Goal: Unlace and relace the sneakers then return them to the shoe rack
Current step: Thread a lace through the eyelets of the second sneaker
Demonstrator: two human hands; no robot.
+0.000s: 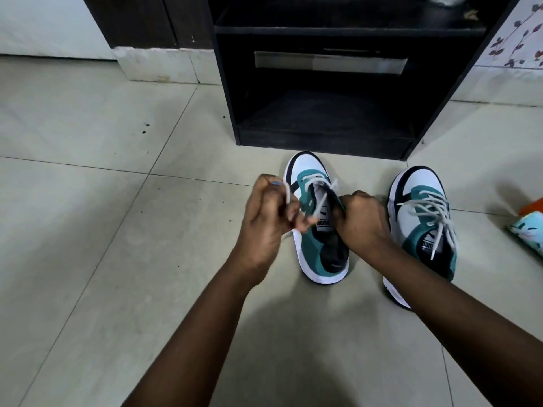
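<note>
Tiled floor [117, 259] before a dark shoe rack [323, 124]: left hand [264, 218] pinches a lace [289, 198], right hand [363, 221] grips the sneaker [314, 245].

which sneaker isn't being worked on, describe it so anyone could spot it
Start at the black wooden shoe rack on the tiled floor. Two teal-and-white sneakers sit before it. It's the right-hand sneaker, untouched and fully laced, unlike its half-laced neighbour.

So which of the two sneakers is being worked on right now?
The left sneaker, between both hands: the left hand pinches its lace, the right hand grips its tongue. The right sneaker sits untouched, fully laced.
</note>
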